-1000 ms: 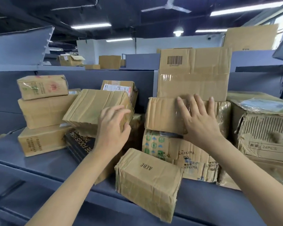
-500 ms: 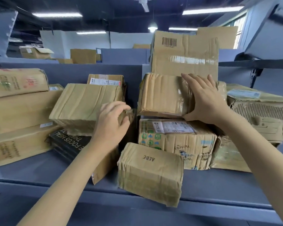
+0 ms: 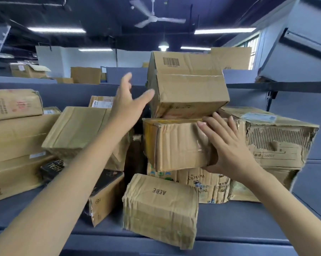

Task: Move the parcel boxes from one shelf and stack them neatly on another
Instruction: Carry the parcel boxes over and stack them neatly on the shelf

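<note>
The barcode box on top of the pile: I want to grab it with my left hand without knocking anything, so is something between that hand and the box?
Nothing visible stands between them. The left hand is open in the air just left of the barcode box, with only a bare gap to its side.

Both arms are bare all the way down, and the left hand and right hand wear no gloves or rings.

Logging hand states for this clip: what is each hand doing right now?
Left hand: open, fingers spread, beside the barcode box, holding nothing.
Right hand: open, fingers straight, against the taped box.
</note>
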